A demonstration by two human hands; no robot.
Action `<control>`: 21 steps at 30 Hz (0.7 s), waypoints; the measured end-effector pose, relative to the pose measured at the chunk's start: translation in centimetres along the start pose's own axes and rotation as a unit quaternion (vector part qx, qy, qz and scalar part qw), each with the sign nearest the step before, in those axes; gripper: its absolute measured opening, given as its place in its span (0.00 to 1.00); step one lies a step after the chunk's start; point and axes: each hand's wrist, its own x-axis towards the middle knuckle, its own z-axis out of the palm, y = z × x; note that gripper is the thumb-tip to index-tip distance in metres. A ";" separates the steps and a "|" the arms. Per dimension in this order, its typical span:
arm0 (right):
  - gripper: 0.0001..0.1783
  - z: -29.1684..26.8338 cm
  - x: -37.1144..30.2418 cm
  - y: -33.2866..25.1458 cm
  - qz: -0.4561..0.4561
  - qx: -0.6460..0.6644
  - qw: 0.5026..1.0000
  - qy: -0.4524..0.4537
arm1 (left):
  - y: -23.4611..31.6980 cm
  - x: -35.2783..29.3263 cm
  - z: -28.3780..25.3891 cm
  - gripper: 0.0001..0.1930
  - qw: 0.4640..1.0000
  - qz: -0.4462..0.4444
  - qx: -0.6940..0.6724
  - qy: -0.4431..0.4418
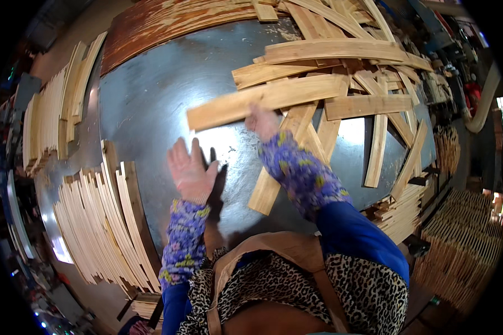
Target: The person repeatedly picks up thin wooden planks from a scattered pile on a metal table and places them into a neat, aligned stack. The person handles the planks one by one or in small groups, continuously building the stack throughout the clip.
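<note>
My right hand (261, 121) grips the near edge of a long pale wooden board (285, 96), which is tilted slightly up to the right. The board's left end reaches out over the metal tabletop (151, 89), and its right end overlaps a heap of boards. The fingertips of that hand are slightly blurred. My left hand (190, 170) is open and holds nothing, fingers spread, a little nearer to me than the board's left end. Below my right hand, a loose board (268, 192) slants out from the heap.
A jumbled heap of boards (369, 106) covers the table's right side. Stacked boards (100, 223) stand along the left edge, with another stack (53, 120) farther off. A reddish-brown worn panel (167, 25) lies at the far edge. More stacks (464, 251) stand at the right.
</note>
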 end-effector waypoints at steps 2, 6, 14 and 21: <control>0.24 -1.5 -4.6 2.6 -0.009 -0.134 0.982 -0.134 | 2.4 2.8 0.5 0.49 0.995 0.039 0.018 -0.086; 0.24 -4.6 -8.9 -0.5 -0.007 -0.260 0.888 -0.379 | 3.3 3.2 0.7 0.53 0.959 -0.036 -0.015 -0.281; 0.43 -10.8 -0.3 -18.9 -0.448 -0.749 0.448 0.194 | -7.4 -12.8 0.6 0.30 0.914 -0.347 -0.136 -0.159; 0.44 -6.6 -0.8 -20.0 -0.258 -0.842 0.469 0.070 | -20.4 -26.7 -2.8 0.36 0.889 -0.332 0.312 0.042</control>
